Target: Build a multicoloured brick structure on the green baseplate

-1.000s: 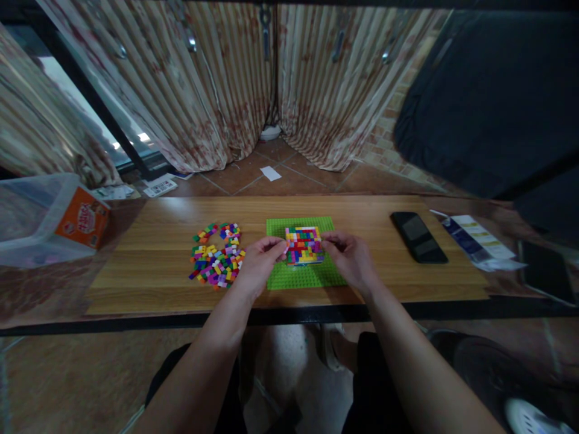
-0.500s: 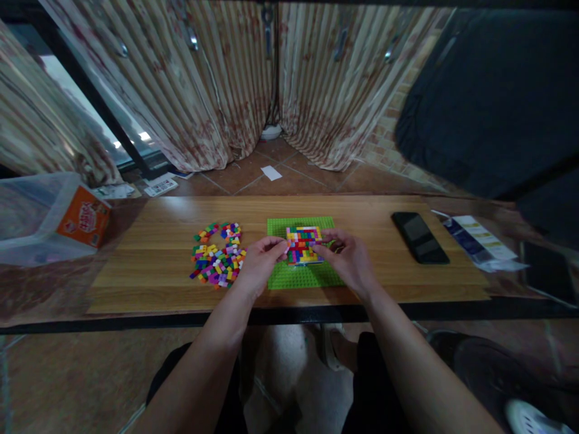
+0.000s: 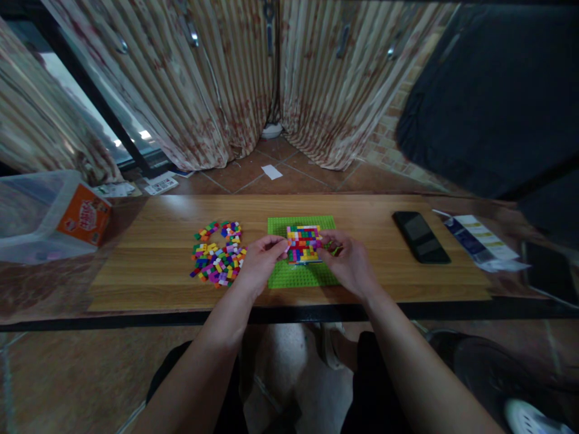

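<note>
A multicoloured structure of toy building bricks [image 3: 304,244] stands on a green studded baseplate [image 3: 303,278]. My left hand [image 3: 265,258] pinches thumb and index finger together at the structure's left edge, where a small pinkish toy brick shows at the fingertips. On the other side, my right hand [image 3: 346,259] has its thumb and curled fingers against the structure's right edge. Part of the baseplate's right side is hidden behind that hand. Loose toy bricks [image 3: 219,262] in many colours lie spread out left of my left hand.
All this rests on a wooden board [image 3: 149,253]. A black phone [image 3: 420,237] lies on its right part, with printed plastic packaging [image 3: 482,241] beyond. A clear plastic bin [image 3: 36,211] with an orange label stands at the left. Curtains [image 3: 235,90] hang behind.
My right thumb has shifted slightly right, from over the brick structure's top to its right edge. The left hand keeps its pinch in nearly the same place.
</note>
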Action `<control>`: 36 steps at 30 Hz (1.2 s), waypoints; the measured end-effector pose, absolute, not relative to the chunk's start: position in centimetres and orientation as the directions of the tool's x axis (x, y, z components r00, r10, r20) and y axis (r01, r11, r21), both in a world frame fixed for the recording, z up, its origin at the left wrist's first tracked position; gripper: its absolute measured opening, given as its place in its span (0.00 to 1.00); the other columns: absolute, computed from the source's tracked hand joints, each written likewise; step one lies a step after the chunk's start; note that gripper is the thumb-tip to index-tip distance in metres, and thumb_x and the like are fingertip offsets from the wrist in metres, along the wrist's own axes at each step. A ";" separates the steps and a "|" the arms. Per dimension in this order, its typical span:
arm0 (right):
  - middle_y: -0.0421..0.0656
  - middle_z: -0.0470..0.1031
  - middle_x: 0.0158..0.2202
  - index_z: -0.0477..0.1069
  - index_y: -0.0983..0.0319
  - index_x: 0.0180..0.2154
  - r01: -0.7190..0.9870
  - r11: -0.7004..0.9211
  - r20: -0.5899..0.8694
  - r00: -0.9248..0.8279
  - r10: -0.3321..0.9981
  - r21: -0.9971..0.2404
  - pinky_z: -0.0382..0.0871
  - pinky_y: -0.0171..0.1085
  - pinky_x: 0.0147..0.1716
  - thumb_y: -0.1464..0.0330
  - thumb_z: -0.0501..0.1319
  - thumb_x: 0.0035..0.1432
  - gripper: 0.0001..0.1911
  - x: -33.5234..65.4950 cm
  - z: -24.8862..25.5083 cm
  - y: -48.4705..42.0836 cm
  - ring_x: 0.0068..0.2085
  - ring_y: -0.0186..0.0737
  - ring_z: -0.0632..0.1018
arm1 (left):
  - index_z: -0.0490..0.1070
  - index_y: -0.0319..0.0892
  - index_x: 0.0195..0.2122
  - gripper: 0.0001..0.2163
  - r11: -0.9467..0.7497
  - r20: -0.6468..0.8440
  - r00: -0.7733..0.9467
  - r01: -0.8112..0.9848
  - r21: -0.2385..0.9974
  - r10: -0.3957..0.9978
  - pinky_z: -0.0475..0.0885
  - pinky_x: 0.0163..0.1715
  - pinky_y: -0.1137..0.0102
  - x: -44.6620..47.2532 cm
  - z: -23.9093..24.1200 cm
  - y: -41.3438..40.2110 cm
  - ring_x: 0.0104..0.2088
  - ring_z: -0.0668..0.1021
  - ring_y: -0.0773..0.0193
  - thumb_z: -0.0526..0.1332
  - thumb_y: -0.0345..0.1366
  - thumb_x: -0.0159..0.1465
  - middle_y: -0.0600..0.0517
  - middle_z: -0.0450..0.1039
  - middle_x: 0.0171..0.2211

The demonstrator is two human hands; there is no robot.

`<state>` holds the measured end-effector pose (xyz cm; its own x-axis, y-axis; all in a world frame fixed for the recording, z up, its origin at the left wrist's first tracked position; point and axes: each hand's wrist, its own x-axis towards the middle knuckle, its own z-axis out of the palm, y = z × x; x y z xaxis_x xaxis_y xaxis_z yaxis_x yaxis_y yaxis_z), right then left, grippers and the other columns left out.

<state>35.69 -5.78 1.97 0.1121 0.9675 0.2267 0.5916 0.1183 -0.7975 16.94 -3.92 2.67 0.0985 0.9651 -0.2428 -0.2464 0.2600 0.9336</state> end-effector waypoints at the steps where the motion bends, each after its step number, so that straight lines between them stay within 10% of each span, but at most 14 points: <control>1: 0.41 0.76 0.34 0.75 0.60 0.43 0.591 0.120 0.228 0.111 0.967 -0.798 0.69 0.38 0.32 0.67 0.61 0.51 0.15 35.7 2.0 -5.8 0.29 0.35 0.72 | 0.76 0.38 0.27 0.09 0.263 -0.246 0.097 -0.247 0.933 0.964 0.66 0.33 0.74 16.9 2.7 -3.9 0.27 0.71 0.71 0.70 0.36 0.48 0.54 0.73 0.25; 36: 0.51 0.81 0.39 0.76 0.64 0.41 0.521 -0.015 0.097 0.187 0.978 -0.853 0.72 0.41 0.37 0.51 0.56 0.59 0.24 35.6 -0.1 -4.2 0.37 0.45 0.80 | 0.76 0.38 0.27 0.08 0.268 -0.251 0.096 -0.253 0.930 0.963 0.66 0.33 0.74 17.0 2.3 -3.9 0.27 0.71 0.72 0.71 0.36 0.49 0.54 0.73 0.26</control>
<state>35.63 -4.24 -0.08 0.1868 0.9776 0.0971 0.5213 -0.0149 -0.8532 17.01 -3.94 2.34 0.0961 0.9631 -0.2513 -0.2531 0.2678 0.9296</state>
